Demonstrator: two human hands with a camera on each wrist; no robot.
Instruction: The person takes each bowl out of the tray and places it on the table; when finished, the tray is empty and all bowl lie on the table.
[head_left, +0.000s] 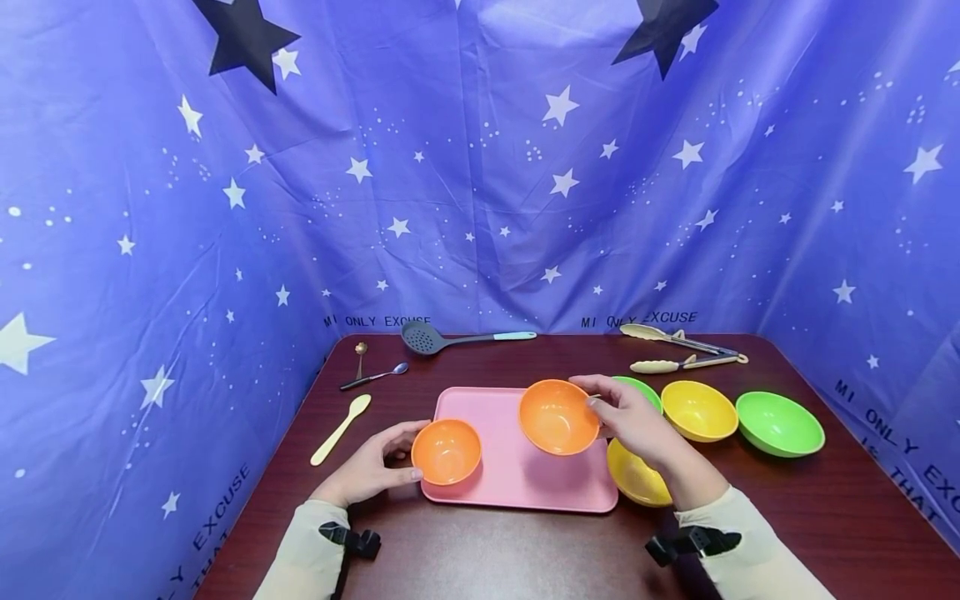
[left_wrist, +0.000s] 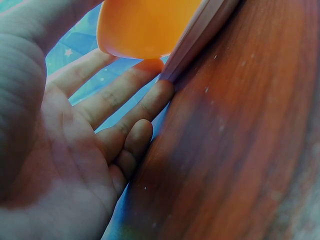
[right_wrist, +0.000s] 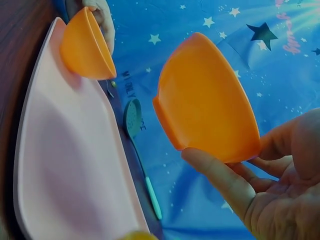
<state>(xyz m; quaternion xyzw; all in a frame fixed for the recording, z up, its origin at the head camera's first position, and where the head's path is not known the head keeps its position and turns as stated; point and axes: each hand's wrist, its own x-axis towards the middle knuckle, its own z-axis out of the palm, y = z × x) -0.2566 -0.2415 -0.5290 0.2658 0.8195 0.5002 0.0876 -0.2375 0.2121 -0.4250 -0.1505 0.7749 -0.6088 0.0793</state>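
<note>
My left hand [head_left: 375, 467] holds a small orange bowl [head_left: 447, 454] by its left side, thumb in front and fingers behind. The bowl is over the left end of a pink tray [head_left: 495, 492], and in the left wrist view my fingertips [left_wrist: 162, 90] are right at the tray's edge. A larger orange bowl [head_left: 558, 417] is up above the tray's right half, its shadow falling on the pink surface. My right hand [head_left: 633, 421] grips that bowl at its right side. The right wrist view shows the bowl's outside [right_wrist: 207, 100] and its foot, tilted in the air.
Right of the tray stand two green bowls [head_left: 780, 425] and two yellow bowls [head_left: 700, 411], partly behind my right arm. Tongs [head_left: 686, 350] and a grey skimmer [head_left: 427, 338] lie at the back. A cream spoon [head_left: 341, 429] and two small spoons [head_left: 375, 376] are at left. Starry curtains surround the table.
</note>
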